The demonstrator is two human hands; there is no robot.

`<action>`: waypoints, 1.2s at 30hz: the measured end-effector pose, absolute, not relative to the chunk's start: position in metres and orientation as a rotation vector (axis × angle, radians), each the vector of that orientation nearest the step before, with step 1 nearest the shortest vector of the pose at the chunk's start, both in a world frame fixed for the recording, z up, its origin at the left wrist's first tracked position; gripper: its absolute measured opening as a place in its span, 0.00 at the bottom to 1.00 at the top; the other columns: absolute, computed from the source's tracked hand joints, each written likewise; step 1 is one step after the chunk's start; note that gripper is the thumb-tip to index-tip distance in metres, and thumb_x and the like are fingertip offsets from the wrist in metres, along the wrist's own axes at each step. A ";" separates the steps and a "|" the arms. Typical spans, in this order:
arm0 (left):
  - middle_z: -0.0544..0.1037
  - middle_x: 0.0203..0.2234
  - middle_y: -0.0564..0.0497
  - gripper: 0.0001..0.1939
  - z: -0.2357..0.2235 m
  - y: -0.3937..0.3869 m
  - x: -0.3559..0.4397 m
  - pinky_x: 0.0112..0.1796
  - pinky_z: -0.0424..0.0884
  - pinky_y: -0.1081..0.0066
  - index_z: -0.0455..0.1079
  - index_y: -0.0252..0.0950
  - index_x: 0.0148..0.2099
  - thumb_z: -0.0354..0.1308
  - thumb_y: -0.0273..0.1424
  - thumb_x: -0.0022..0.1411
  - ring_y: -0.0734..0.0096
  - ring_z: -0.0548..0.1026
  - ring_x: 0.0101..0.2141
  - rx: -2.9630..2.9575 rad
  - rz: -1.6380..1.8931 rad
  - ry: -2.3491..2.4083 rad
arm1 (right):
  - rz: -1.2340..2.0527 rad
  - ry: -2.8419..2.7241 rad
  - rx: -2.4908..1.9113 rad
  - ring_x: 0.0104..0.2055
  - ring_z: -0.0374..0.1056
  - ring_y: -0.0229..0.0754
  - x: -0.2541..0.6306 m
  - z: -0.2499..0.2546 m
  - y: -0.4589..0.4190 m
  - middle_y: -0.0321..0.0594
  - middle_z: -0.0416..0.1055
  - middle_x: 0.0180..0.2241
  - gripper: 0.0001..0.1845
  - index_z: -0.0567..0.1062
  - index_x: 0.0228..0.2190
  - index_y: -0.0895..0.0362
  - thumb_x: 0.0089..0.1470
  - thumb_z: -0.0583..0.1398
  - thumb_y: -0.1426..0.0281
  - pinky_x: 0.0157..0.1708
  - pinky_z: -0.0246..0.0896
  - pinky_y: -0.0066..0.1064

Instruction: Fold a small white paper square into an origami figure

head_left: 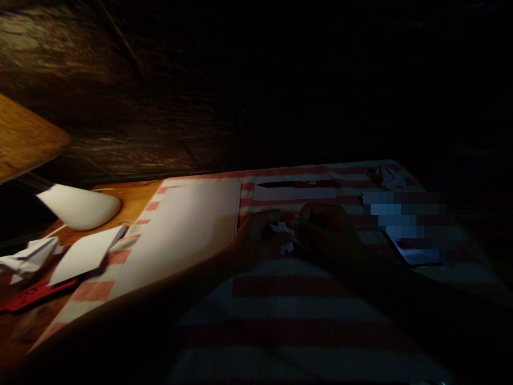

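Note:
Both hands meet over a striped red-and-white cloth (296, 310), in dim light. My left hand (256, 232) pinches a small piece of folded white paper (286, 235), its fingers curled and mostly in shadow. From the other side my right hand (331, 227) is closed at the same paper, with a tiny white tip showing by its fingers. The paper's exact shape is hard to make out. Just beyond the hands lies a knife (308, 184) with a dark blade and red handle, on a small white sheet (272, 193).
Large white sheets (188, 219) lie to the left. A lamp with a white base (82, 206) stands at far left, near crumpled paper (32, 256), a curled sheet (88, 254) and a red-handled object (38, 294). At right rests a device with a pixelated screen (404, 230); behind it, crumpled paper (388, 175).

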State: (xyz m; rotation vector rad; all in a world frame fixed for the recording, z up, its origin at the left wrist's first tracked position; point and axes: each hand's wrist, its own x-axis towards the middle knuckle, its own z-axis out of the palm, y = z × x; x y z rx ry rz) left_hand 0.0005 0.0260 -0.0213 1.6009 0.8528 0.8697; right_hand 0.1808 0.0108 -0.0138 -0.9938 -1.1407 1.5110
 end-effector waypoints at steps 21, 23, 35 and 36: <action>0.74 0.23 0.52 0.14 -0.030 0.032 -0.001 0.25 0.69 0.74 0.71 0.34 0.32 0.70 0.37 0.51 0.73 0.72 0.24 1.349 1.002 0.967 | 1.496 -1.061 -0.993 0.21 0.59 0.33 0.182 -0.020 0.021 0.30 0.65 0.18 0.22 0.71 0.19 0.56 0.43 0.74 0.57 0.22 0.61 0.28; 0.74 0.23 0.52 0.15 -0.030 0.032 -0.001 0.25 0.69 0.74 0.70 0.34 0.31 0.70 0.38 0.51 0.73 0.73 0.24 1.349 1.004 0.959 | 1.495 -1.065 -0.970 0.21 0.59 0.32 0.182 -0.018 0.021 0.30 0.64 0.18 0.21 0.71 0.19 0.57 0.43 0.74 0.58 0.22 0.60 0.27; 0.70 0.21 0.55 0.16 -0.033 0.034 -0.002 0.24 0.65 0.77 0.68 0.34 0.30 0.71 0.37 0.51 0.76 0.70 0.23 1.363 1.042 0.943 | 1.638 -1.162 -1.000 0.26 0.65 0.34 0.186 -0.024 0.023 0.32 0.68 0.23 0.20 0.75 0.24 0.58 0.44 0.74 0.56 0.29 0.67 0.30; 0.71 0.22 0.55 0.15 -0.034 0.034 -0.002 0.24 0.66 0.76 0.68 0.34 0.30 0.71 0.37 0.51 0.75 0.70 0.24 1.366 1.039 0.941 | 1.641 -1.143 -1.010 0.25 0.65 0.34 0.185 -0.024 0.023 0.31 0.67 0.22 0.21 0.75 0.24 0.58 0.43 0.74 0.57 0.29 0.68 0.30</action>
